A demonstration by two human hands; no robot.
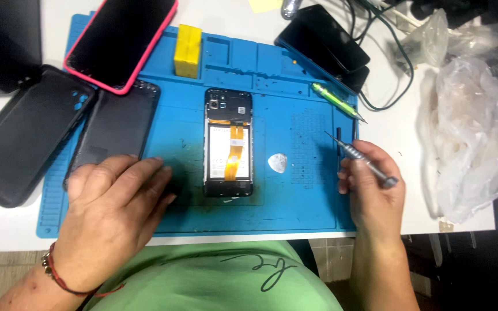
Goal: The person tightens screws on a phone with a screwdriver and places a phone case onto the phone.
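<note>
Both hands near opened phone; right hand seemingly grips screwdriver.

Bright, even overhead light, soft shadows, sharp focus, slight glare on plastic bag

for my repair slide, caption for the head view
Right hand holds a screwdriver beside an opened phone on a blue mat.

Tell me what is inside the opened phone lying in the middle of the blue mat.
The opened phone shows a pale battery crossed by an orange flex cable, with a camera module near its top edge. Whatever sits beneath the battery and cable is covered.
</note>
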